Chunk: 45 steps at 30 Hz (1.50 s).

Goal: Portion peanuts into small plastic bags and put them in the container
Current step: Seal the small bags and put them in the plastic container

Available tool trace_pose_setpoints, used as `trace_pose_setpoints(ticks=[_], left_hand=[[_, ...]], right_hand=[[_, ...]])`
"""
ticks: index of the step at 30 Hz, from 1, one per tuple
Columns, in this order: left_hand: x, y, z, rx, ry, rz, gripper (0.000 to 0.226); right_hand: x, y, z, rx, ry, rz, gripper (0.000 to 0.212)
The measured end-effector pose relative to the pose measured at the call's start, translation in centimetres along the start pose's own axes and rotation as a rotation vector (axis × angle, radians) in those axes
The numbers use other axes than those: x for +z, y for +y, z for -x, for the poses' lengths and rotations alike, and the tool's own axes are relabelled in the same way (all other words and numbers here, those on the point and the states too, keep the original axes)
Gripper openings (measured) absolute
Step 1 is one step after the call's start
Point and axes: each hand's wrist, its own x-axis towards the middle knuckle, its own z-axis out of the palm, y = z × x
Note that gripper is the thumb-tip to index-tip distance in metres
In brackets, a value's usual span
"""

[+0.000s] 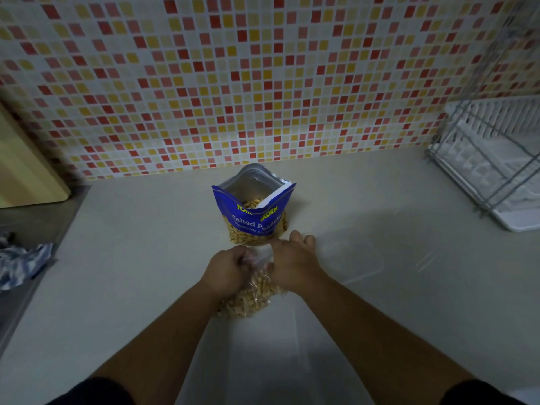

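A blue salted-peanuts pouch (253,211) stands open on the pale counter, peanuts visible inside and through its clear lower part. Just in front of it, a small clear plastic bag of peanuts (250,296) is held at its top by both hands. My left hand (226,271) pinches the bag's left top edge. My right hand (293,266) grips the right top edge, fingers reaching toward the pouch. A clear plastic container (355,258) lies to the right of my hands, faint against the counter. A translucent sheet or lid (263,361) lies between my forearms.
A white dish rack (493,171) with a wire frame stands at the back right. A wooden board (23,171) leans at the left by a steel sink edge (29,258) with a blue-white cloth (20,264). A mosaic-tile wall (263,77) runs behind.
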Motion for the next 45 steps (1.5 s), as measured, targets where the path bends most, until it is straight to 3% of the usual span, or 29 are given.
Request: trace_pose_setpoints(ticks=[11, 14, 18, 22, 28, 32, 35, 37, 40, 42, 45], left_hand=[[-1.1, 1.4, 2.6, 0.212, 0.150, 0.231, 0.035], [-1.9, 2.5, 3.3, 0.311, 0.188, 0.220, 0.037], [-2.6, 5.4, 4.3, 0.421, 0.240, 0.269, 0.020], [-1.9, 9.6, 4.0, 0.441, 0.278, 0.320, 0.020], [1.4, 14.4, 0.1, 0.362, 0.158, 0.479, 0.019], [5.1, 13.9, -3.0, 0.207, -0.022, 0.597, 0.017], [7.3, 12.4, -4.3, 0.075, -0.112, 0.589, 0.026], [8.1, 11.7, -5.0, 0.041, -0.123, 0.524, 0.025], [8.4, 11.8, -5.4, 0.047, -0.041, 0.346, 0.024], [8.4, 12.2, -5.3, 0.078, 0.011, 0.245, 0.020], [8.0, 12.7, -4.8, 0.143, 0.011, 0.105, 0.009]], right_hand=[[-2.0, 0.9, 0.7, -0.076, 0.078, -0.083, 0.030], [-2.8, 1.7, 1.1, -0.117, 0.104, -0.233, 0.034], [-4.4, 3.3, 1.7, -0.148, 0.145, -0.511, 0.044], [-7.3, 5.7, 2.1, -0.144, 0.209, -0.753, 0.011], [-8.7, 11.5, 2.2, 0.015, 0.238, -0.907, 0.034], [-7.4, 14.0, 2.4, 0.128, 0.150, -0.758, 0.028], [-5.8, 15.0, 2.2, 0.158, 0.024, -0.426, 0.010], [-4.7, 15.3, 2.1, 0.185, -0.025, -0.216, 0.016], [-3.9, 15.0, 1.9, 0.184, 0.086, -0.141, 0.027], [-3.3, 15.0, 1.9, 0.128, 0.255, -0.089, 0.015], [-2.9, 15.0, 2.0, 0.136, 0.270, -0.074, 0.012]])
